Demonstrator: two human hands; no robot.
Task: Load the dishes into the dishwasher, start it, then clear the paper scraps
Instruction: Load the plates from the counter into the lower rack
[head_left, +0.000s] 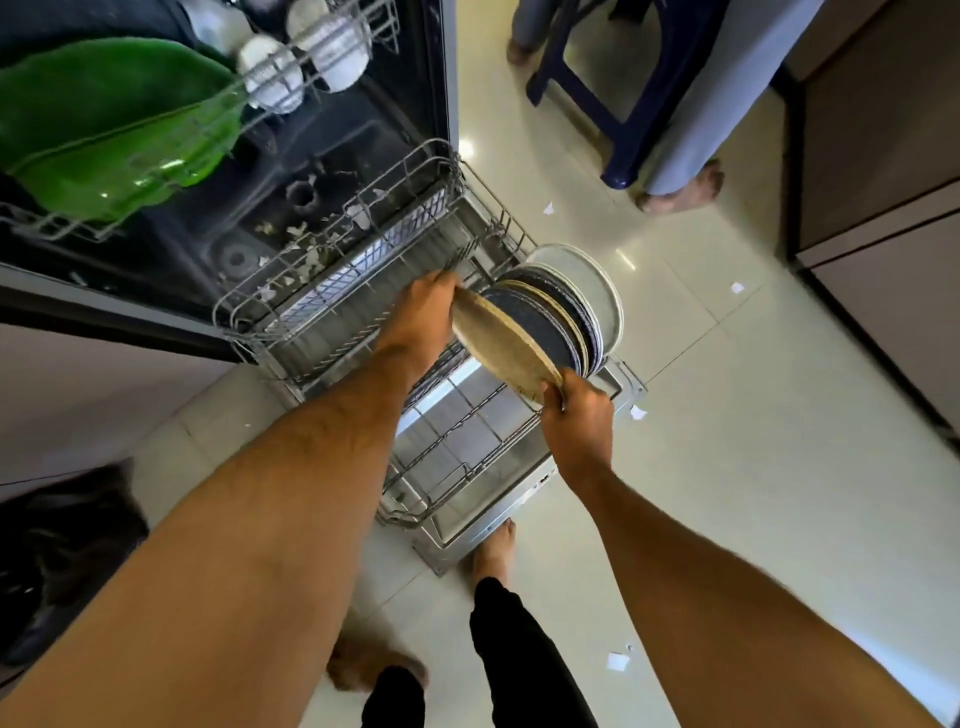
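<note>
Your two hands hold one beige plate between them, over the far right end of the pulled-out lower rack. Your left hand grips the plate's far upper rim, fingers curled over the edge and hidden behind it. Your right hand grips the near lower rim, thumb and fingers wrapped round the edge. The hands are thus apart, one at each end of the plate, which stands on edge and tilted, its pale underside toward you.

Just behind the beige plate, on its far right side, stands a row of plates set on edge in the rack: dark speckled ones nearest, then a pale one at the back. The beige plate lies close against the nearest dark plate; whether they touch cannot be told.

The rack rests over the open dishwasher door. Small white scraps lie among the rack's wires at its far left side. The upper rack carries green leaf-shaped dishes and white cups.

Paper scraps lie scattered on the tiled floor, well apart from both hands.
</note>
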